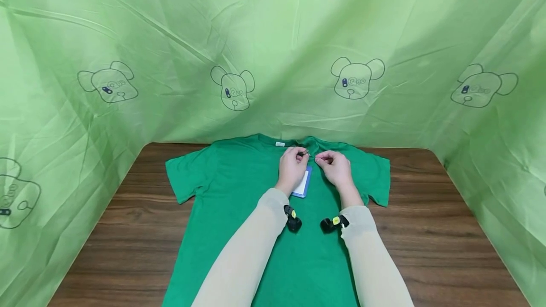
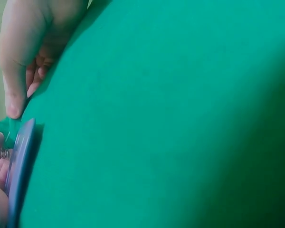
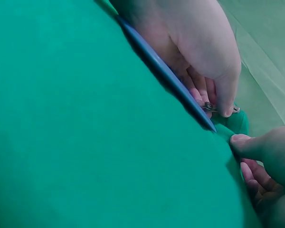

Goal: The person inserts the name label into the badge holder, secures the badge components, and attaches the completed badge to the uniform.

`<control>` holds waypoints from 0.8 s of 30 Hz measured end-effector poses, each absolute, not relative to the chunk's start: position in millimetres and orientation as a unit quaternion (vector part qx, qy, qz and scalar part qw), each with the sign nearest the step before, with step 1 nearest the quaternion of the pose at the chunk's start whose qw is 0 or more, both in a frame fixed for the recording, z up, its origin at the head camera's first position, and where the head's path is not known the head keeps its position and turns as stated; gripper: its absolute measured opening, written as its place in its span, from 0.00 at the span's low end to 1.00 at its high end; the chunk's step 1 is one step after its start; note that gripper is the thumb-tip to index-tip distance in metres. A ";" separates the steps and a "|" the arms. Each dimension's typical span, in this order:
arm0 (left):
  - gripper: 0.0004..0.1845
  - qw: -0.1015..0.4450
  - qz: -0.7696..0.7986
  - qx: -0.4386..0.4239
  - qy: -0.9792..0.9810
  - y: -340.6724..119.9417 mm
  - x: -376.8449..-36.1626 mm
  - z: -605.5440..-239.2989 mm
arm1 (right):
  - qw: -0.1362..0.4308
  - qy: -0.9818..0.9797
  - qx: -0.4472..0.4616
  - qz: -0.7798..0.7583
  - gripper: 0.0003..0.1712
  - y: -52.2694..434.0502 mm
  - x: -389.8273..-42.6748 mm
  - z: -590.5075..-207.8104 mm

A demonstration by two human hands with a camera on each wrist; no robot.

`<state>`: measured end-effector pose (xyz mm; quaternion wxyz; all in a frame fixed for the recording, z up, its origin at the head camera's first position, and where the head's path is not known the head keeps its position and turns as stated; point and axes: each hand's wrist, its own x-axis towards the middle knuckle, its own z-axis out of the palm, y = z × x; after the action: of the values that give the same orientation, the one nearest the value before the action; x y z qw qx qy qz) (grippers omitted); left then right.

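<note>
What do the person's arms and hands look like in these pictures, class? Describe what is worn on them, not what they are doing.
Both arms wear snug, pale beige sleeves reaching to the wrists. The left hand and right hand are bare, with no gloves or rings visible. At each wrist sits a small black camera unit with a yellow-green marking: the left wrist camera and the right wrist camera. No cables show.

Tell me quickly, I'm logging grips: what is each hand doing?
Left hand: pinches the badge clip.
Right hand: pinches the shirt collar.
</note>
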<state>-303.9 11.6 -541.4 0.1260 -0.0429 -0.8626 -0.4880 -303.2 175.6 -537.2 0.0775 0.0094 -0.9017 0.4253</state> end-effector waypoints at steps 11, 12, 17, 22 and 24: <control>0.10 0.137 -0.452 -0.044 -0.880 15.3 -304.1 -537.0 | 0.077 -0.902 0.020 0.425 0.07 173.7 -302.8 -533.3; 0.10 0.139 -0.450 -0.047 -0.881 15.4 -303.8 -536.7 | 0.077 -0.902 0.022 0.425 0.08 173.7 -303.0 -533.4; 0.11 0.130 -0.442 -0.053 -0.886 17.1 -303.0 -536.8 | 0.085 -0.900 0.024 0.426 0.07 174.8 -304.0 -534.5; 0.11 0.128 -0.445 -0.047 -0.885 18.0 -303.4 -537.6 | 0.085 -0.901 0.022 0.425 0.07 175.5 -304.9 -533.7; 0.11 0.133 -0.445 -0.047 -0.884 17.8 -303.6 -537.8 | 0.082 -0.902 0.020 0.424 0.08 175.6 -305.4 -533.3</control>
<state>-303.6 17.8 -537.8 0.1331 -0.0468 -0.8842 -0.4453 -305.4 175.6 -533.3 0.0822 0.0199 -0.9017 0.4239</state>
